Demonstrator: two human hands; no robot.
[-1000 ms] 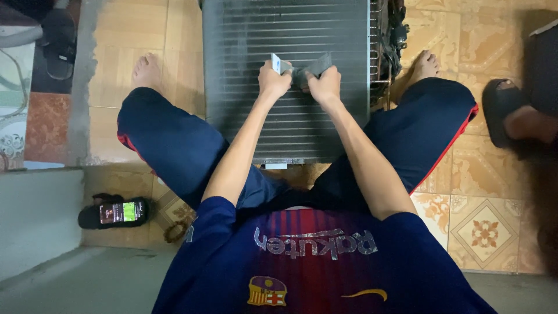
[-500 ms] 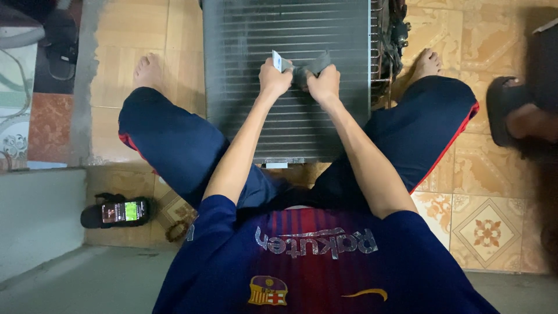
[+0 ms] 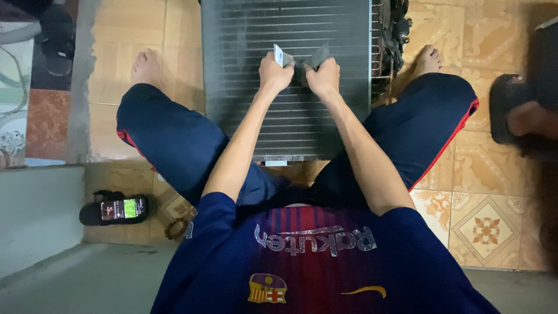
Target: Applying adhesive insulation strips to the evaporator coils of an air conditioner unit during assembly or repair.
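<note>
Seated on a tiled floor (image 3: 482, 192), legs spread either side of a large dark finned coil panel (image 3: 290, 75) lying flat between the knees. Both arms stretched forward onto its upper half. Left hand (image 3: 275, 72) closed in a fist around a small flat card-like tool (image 3: 278, 55), pale blue-white, its tip sticking up above the knuckles and set against the fins. Right hand (image 3: 323, 75) just beside the left, nearly touching, fingers curled tight on a crumpled dark grey cloth (image 3: 317, 58) pressed to the panel surface. Fins running in horizontal rows across the panel; copper-coloured tube bends and dark wiring (image 3: 390, 40) bunched along its right edge. Bare feet flat on the tiles, one at each upper corner of the panel. No open containers in sight. Left of the near thigh, a phone (image 3: 121, 209) with a lit screen resting on a black sandal (image 3: 93, 214). At far right, another person's foot (image 3: 532, 119) in a dark sandal, well apart from the panel.
</note>
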